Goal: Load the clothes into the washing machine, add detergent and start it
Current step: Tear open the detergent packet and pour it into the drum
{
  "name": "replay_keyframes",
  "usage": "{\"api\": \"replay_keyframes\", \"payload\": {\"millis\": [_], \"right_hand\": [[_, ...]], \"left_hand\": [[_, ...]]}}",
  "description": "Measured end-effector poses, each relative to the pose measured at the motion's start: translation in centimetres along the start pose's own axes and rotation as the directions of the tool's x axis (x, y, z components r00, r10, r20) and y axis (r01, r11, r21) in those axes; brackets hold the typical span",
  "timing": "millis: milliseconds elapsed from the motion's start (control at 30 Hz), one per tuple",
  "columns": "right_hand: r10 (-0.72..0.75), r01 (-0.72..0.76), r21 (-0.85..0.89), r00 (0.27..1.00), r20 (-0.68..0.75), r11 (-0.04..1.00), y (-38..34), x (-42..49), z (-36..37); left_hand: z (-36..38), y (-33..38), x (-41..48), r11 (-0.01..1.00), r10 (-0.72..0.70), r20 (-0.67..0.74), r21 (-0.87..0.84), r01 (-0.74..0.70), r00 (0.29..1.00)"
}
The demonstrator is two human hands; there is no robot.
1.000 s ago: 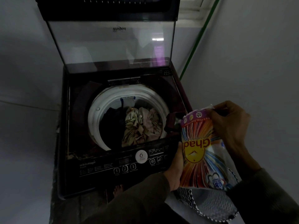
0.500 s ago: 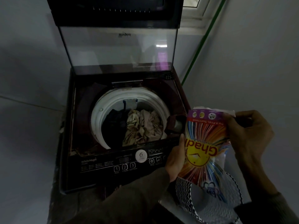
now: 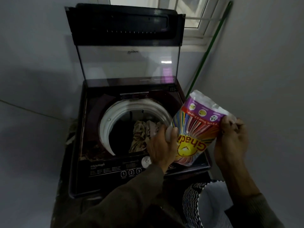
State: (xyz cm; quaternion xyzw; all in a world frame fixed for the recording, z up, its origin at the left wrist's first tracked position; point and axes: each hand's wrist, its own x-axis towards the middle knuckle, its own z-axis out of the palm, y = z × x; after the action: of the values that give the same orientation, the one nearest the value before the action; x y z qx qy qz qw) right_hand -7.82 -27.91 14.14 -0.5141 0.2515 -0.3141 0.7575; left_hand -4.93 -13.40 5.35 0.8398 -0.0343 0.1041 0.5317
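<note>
Over the open dark top-loading washing machine [image 3: 102, 162], detergent held.
Left hand [image 3: 160, 145] and right hand [image 3: 231, 137] both grip the colourful plastic detergent pouch [image 3: 195, 129].

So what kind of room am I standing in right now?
Most likely a home laundry corner. A top-loading washing machine stands with its lid up and clothes in the drum, a detergent packet is in your hands, and an empty-looking laundry basket sits below.
</note>
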Motion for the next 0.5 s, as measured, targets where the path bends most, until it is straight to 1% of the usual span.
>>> {"api": "replay_keyframes", "payload": {"millis": [100,233,333,400,500], "right_hand": [[0.113,-0.125,0.101,0.987,0.113,0.987,0.5,-1.4,2.0],[0.218,-0.25,0.124,0.949,0.227,0.96,1.3,-3.0,5.0],[0.231,-0.286,0.132,0.917,0.325,0.949,2.3,-4.8,8.0],[0.208,-0.277,0.153,0.91,0.36,0.948,2.7,-5.6,9.6],[0.232,-0.323,0.13,0.859,0.456,0.937,3.6,-7.9,13.0]], "left_hand": [[-2.4,-0.9,0.8,0.993,0.092,-0.13,0.08,-0.082,0.987],[-5.8,-2.9,1.5,0.989,0.136,-0.226,0.088,-0.119,0.965],[-8.6,-4.4,1.5,0.984,0.169,-0.349,0.12,-0.135,0.922],[-9.5,-5.0,1.4,0.984,0.174,-0.388,0.114,-0.14,0.905],[-12.0,-6.7,1.2,0.995,0.103,-0.434,0.028,-0.1,0.895]]}}
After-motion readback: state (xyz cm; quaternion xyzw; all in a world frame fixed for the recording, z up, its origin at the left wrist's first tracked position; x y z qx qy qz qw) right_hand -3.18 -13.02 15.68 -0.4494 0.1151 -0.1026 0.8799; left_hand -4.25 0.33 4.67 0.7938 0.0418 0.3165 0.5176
